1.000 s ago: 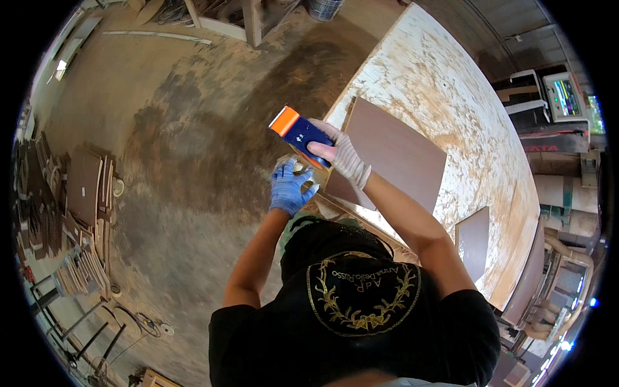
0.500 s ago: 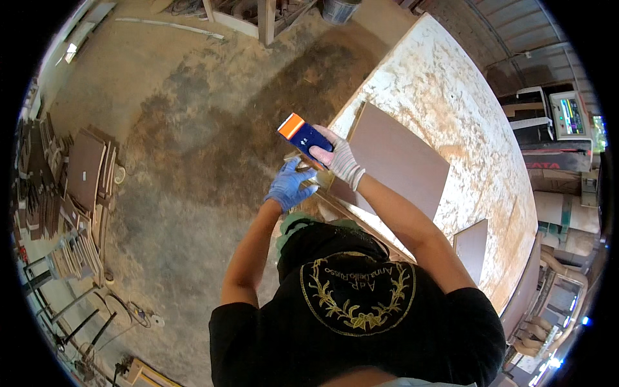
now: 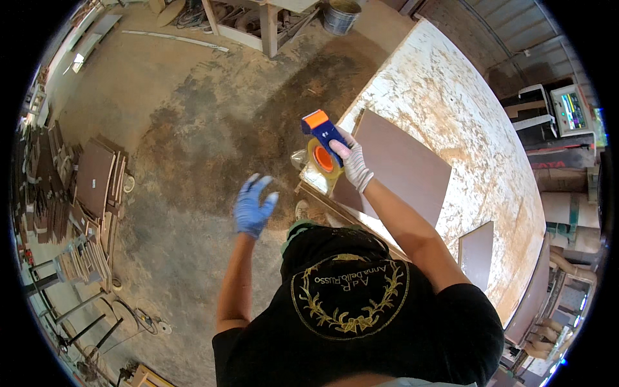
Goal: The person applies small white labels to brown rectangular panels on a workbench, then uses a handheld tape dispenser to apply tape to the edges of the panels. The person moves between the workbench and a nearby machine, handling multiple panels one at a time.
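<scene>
My right hand (image 3: 354, 162), in a pale striped glove, grips a blue and orange packing tape dispenser (image 3: 325, 132). A roll of clear tape with an orange hub (image 3: 323, 158) shows on its left side, and a crumpled bit of clear film sticks out beyond the roll. The dispenser is above the near left corner of the white table. My left hand (image 3: 253, 205), in a blue glove, is over the floor with its fingers apart and holds nothing. A flat brown panel (image 3: 403, 168) lies on the table beside my right hand.
The white, brown-smudged table (image 3: 438, 71) spans the right side, with a smaller panel (image 3: 476, 255) near its close edge. Brown boards (image 3: 95, 175) are stacked at the left. A metal bucket (image 3: 341, 17) and a wooden bench (image 3: 269, 29) stand at the back; a screen (image 3: 570, 111) is far right.
My left hand has come away from beside the dispenser, moving left and toward me. My right hand has shifted slightly right and turned the dispenser, so the tape roll now shows.
</scene>
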A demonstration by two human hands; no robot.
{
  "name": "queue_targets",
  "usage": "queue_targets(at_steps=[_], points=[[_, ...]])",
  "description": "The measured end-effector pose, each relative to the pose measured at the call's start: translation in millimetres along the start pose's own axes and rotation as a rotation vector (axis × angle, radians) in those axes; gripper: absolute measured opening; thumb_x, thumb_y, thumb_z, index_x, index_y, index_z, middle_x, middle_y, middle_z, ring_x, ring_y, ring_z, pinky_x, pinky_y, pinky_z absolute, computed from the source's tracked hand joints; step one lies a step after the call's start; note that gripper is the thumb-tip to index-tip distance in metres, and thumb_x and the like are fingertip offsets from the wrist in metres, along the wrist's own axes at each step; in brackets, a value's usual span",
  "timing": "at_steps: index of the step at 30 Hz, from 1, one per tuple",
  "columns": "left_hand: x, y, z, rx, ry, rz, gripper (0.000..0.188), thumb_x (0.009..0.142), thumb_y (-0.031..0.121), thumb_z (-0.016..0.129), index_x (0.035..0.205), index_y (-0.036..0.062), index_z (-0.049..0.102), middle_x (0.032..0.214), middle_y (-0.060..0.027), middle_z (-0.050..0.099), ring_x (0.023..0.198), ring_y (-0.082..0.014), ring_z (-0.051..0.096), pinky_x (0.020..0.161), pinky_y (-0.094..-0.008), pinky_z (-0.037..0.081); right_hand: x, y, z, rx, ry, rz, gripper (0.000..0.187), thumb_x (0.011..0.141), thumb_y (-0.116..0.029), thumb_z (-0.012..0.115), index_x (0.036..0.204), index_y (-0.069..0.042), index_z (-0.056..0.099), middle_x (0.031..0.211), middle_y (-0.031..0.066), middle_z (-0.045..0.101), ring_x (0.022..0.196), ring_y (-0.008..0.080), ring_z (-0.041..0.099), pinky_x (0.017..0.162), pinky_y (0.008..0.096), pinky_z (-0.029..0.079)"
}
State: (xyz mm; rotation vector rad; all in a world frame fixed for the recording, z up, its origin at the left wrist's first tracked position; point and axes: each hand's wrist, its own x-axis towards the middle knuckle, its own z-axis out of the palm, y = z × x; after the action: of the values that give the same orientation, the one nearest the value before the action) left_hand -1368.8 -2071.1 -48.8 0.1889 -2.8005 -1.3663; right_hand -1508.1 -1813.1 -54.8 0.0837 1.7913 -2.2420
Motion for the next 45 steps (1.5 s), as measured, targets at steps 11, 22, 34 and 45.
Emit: queue_targets(at_steps=[11, 22, 34, 45], points=[[67.3, 9.9, 92.0, -0.088, 0.254, -0.124, 0.032, 0.078, 0.015, 0.07, 0.109, 0.012, 0.064, 0.109, -0.008, 0.061, 0.104, -0.0244, 0.056, 0.093, -0.0338, 0.043, -12.3, -9.1, -5.2, 0.002, -0.004, -0.012, 0.056, 0.081, -0.02, 0.072, 0.128, 0.0, 0.051, 0.115, 0.0069, 0.061, 0.103, 0.0146, 0.057, 0.095, 0.0293, 0.043], [118.0, -51.4, 114.7, -0.958, -0.166, -0.256, 0.023, 0.085, 0.011, 0.067, 0.107, 0.0038, 0.065, 0.108, -0.005, 0.064, 0.095, -0.0122, 0.059, 0.084, -0.0257, 0.048, -23.0, -23.5, -10.6, 0.1, -0.037, -0.006, 0.056, 0.081, -0.02, 0.073, 0.128, -0.001, 0.05, 0.114, 0.0069, 0.061, 0.103, 0.0142, 0.057, 0.095, 0.029, 0.044], [125.6, -20.2, 85.3, -0.001, -0.073, -0.231, 0.025, 0.084, 0.016, 0.065, 0.107, 0.0054, 0.064, 0.106, -0.0114, 0.066, 0.095, -0.0258, 0.063, 0.086, -0.0333, 0.047, -53.2, -57.9, -28.9, 0.412, 0.217, -0.22, 0.061, 0.084, -0.029, 0.065, 0.132, 0.001, 0.044, 0.12, 0.0084, 0.057, 0.107, 0.0162, 0.056, 0.097, 0.0306, 0.043], [116.6, -35.6, 145.7, -0.327, -0.231, -0.161, 0.025, 0.086, 0.003, 0.052, 0.105, 0.0086, 0.068, 0.103, -0.0072, 0.067, 0.095, -0.0173, 0.06, 0.089, -0.0298, 0.046, -133.4, -70.0, -93.6, 0.255, 0.416, -0.162, 0.06, 0.085, -0.038, 0.061, 0.131, -0.003, 0.046, 0.096, 0.0018, 0.06, 0.07, 0.0065, 0.053, 0.061, 0.0211, 0.047]])
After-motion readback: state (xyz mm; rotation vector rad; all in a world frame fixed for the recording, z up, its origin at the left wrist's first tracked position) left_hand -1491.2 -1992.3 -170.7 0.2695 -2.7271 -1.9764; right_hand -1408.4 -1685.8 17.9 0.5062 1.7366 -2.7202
